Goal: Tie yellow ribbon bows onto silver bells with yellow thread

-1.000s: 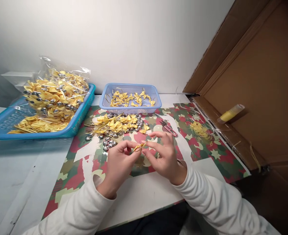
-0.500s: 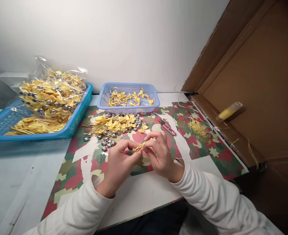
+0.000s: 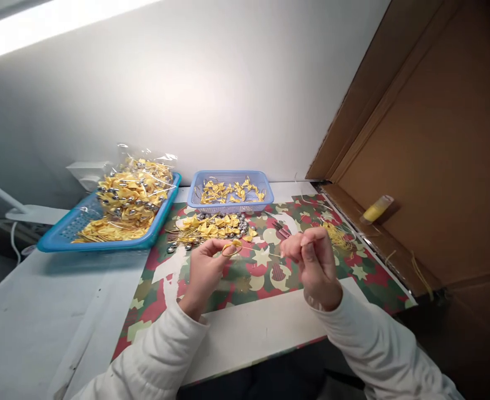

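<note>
Between the thumb and fingers of my left hand (image 3: 205, 269) is a small yellow ribbon bow (image 3: 236, 243) with a looped golden cord. A thin yellow thread (image 3: 261, 250) stretches from the bow across to my right hand (image 3: 318, 261), whose closed fingers pinch its far end. Just beyond my left hand lies a pile of yellow bows (image 3: 211, 226) with cords, mixed with silver bells (image 3: 243, 225). Pink-handled thread snips (image 3: 281, 229) lie behind my right hand, which partly hides them.
A light blue basket (image 3: 230, 208) of looped bows stands at the back. To the left, a larger blue basket (image 3: 115, 244) bears a clear bag (image 3: 139, 186) of bows and bells. Loose yellow threads (image 3: 339, 238) lie near a cardboard wall (image 3: 415, 166) with a yellow thread spool (image 3: 376, 210).
My hands have moved apart, the right one going right and drawing the thread out from the bow. The camera view has tilted up and shifted left.
</note>
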`<state>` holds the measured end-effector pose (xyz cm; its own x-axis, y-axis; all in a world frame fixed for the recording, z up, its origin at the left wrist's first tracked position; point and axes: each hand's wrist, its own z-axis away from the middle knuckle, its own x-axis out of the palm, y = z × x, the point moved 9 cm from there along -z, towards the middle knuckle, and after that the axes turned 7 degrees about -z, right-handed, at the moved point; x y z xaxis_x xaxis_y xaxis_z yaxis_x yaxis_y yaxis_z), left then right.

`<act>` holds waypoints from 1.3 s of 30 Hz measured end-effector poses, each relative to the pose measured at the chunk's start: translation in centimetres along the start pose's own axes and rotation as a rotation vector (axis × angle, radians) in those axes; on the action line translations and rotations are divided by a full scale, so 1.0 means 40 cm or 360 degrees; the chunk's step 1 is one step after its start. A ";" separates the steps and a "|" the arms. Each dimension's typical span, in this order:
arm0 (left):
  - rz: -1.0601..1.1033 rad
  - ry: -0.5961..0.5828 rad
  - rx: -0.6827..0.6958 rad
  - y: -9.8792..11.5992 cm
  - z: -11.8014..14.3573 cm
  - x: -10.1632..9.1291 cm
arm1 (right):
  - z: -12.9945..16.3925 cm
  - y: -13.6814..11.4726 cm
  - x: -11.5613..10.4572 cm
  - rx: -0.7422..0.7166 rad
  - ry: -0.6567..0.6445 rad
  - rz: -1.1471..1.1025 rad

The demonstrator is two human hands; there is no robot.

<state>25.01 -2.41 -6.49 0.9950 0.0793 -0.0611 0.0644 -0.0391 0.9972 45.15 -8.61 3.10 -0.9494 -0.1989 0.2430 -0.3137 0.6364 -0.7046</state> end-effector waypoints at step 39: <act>-0.0075 -0.0159 -0.0077 -0.014 -0.004 0.033 | -0.108 -0.419 -0.091 -0.0635 0.0456 0.0568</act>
<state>26.27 -2.13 -7.11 0.9938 -0.0199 -0.1094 0.1096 0.0103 0.9939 53.94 -15.34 16.92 -0.9359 0.2517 0.2463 0.1058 0.8681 -0.4851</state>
